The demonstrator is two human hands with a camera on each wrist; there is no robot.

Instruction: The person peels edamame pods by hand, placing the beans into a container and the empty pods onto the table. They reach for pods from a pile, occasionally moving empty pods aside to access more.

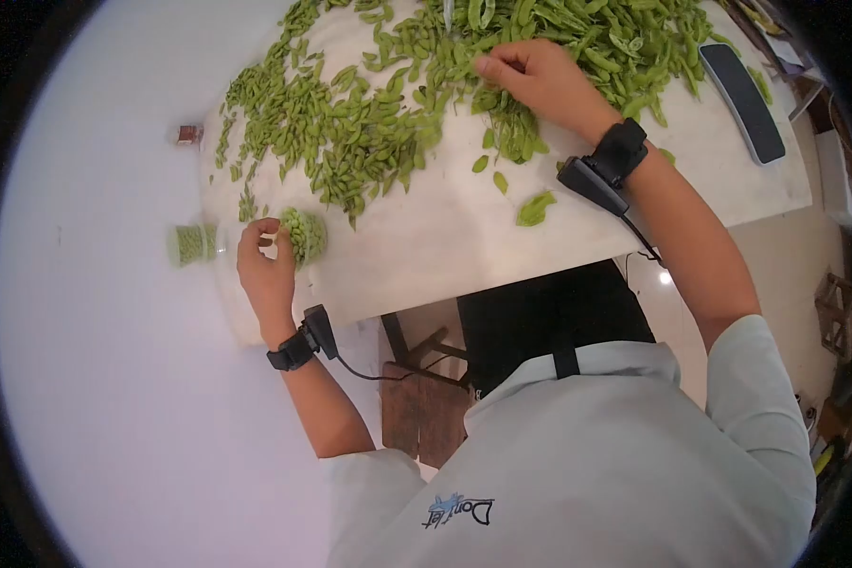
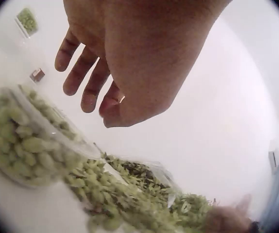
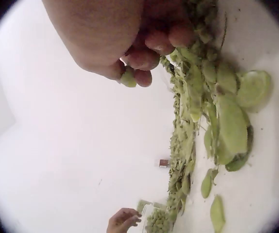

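My left hand is beside a clear tub of shelled green beans. In the left wrist view, the hand's loosely bent fingers hang above the tub's rim, holding nothing visible. At the far side, my right hand hovers over the pile of green soybean pods. Between its thumb and forefinger, the right wrist view shows a small green bean being pinched. The other fingers curl in towards the palm, which is hidden.
A broad spread of smaller pods covers the table's left and middle. Loose pods lie near the front edge. A dark-screened phone rests at the right. Along the left edge are a small red-brown box and another bean-filled container.
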